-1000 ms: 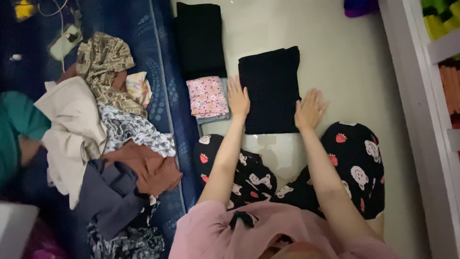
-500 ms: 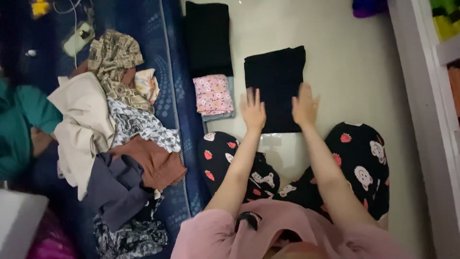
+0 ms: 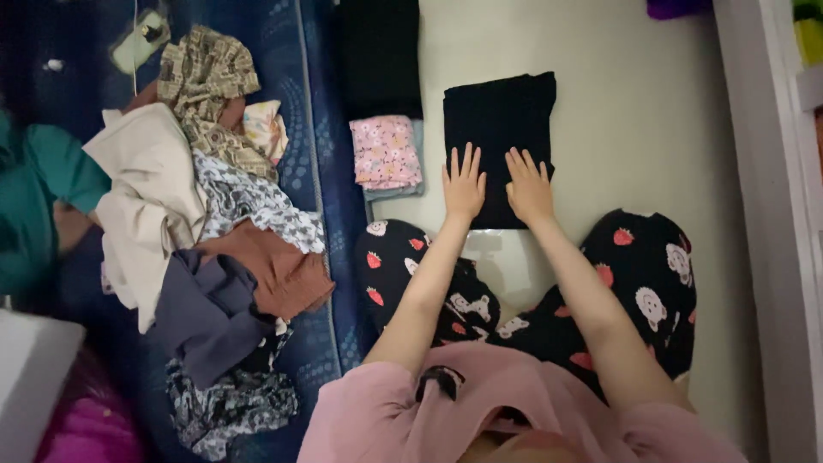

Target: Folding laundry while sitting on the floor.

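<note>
Bare pale floor (image 3: 634, 129) lies open to the right of the folded black cloth (image 3: 499, 120), up to the white shelf edge (image 3: 759, 214). On its left, the pink folded stack (image 3: 386, 153) and another black stack (image 3: 379, 56) sit close, leaving a narrow strip. Further left, a loose clothes heap (image 3: 206, 240) crowds the blue mattress (image 3: 321, 154), apparently leaving little room.

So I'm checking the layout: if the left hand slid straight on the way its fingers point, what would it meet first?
The left hand lies flat on the folded black cloth; straight ahead is more of that cloth, then bare floor, as far as visible.
</note>
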